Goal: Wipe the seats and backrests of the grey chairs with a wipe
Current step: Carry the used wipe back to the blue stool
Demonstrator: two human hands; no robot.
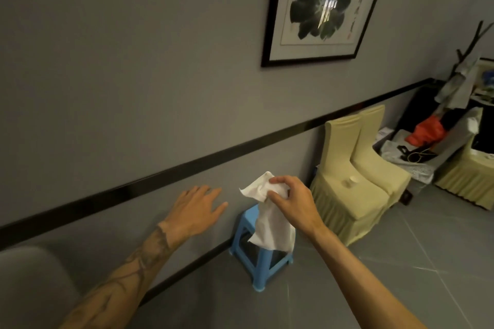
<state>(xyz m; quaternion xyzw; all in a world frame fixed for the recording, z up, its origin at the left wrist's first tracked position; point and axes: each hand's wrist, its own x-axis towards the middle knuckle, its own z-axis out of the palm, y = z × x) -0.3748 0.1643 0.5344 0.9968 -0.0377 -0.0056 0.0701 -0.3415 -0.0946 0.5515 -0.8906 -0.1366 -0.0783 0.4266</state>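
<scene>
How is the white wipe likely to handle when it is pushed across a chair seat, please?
Probably floppy: the wipe hangs limp and creased below the right hand. Likely light, since a fingertip pinch carries it. It may bunch up unless spread flat.

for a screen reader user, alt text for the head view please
The right hand pinches a white wipe while the left hand is open beside it; a grey chair shows at lower left, a blue stool behind the wipe.
</scene>
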